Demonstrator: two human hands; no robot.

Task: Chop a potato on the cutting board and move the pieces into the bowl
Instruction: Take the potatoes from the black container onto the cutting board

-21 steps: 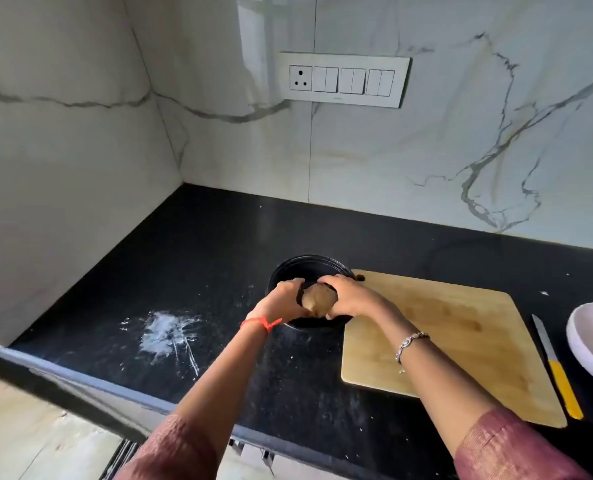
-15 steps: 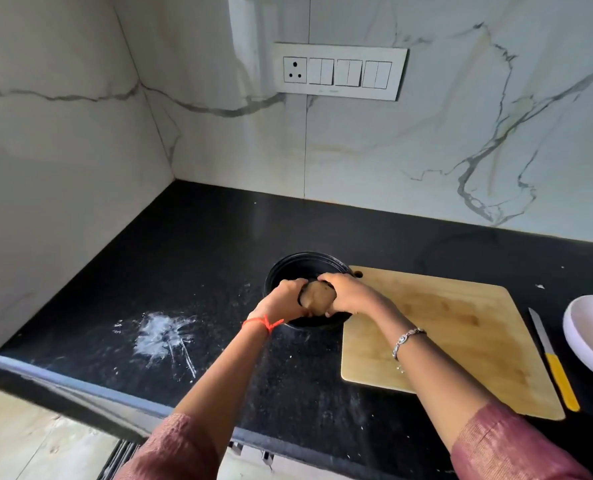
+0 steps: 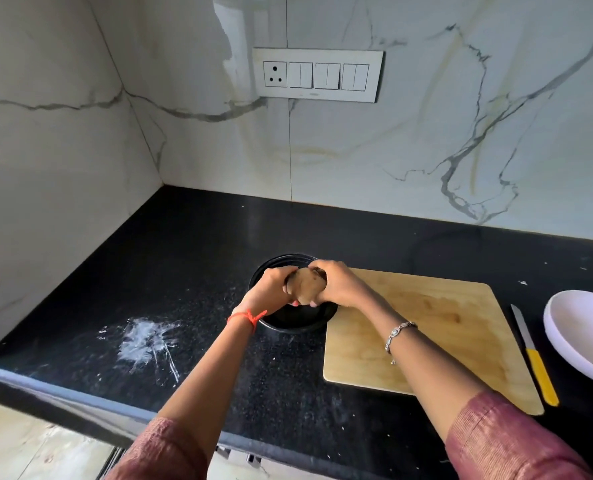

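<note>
Your left grip (image 3: 271, 289) and right grip (image 3: 342, 284) both clasp the whole potato (image 3: 305, 285) between them, above the black bowl (image 3: 281, 328). Loosen either and it may drop in uncut, missing the cutting board (image 3: 444, 323) just right of them.

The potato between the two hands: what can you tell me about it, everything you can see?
The potato looks whole and uncut, roundish, with dull brown skin on it. The left hand and the right hand grip it from either side with curled fingers, so only its middle shows. It is held over the black bowl, just left of the wooden cutting board. Whether it touches the bowl cannot be told.
</note>
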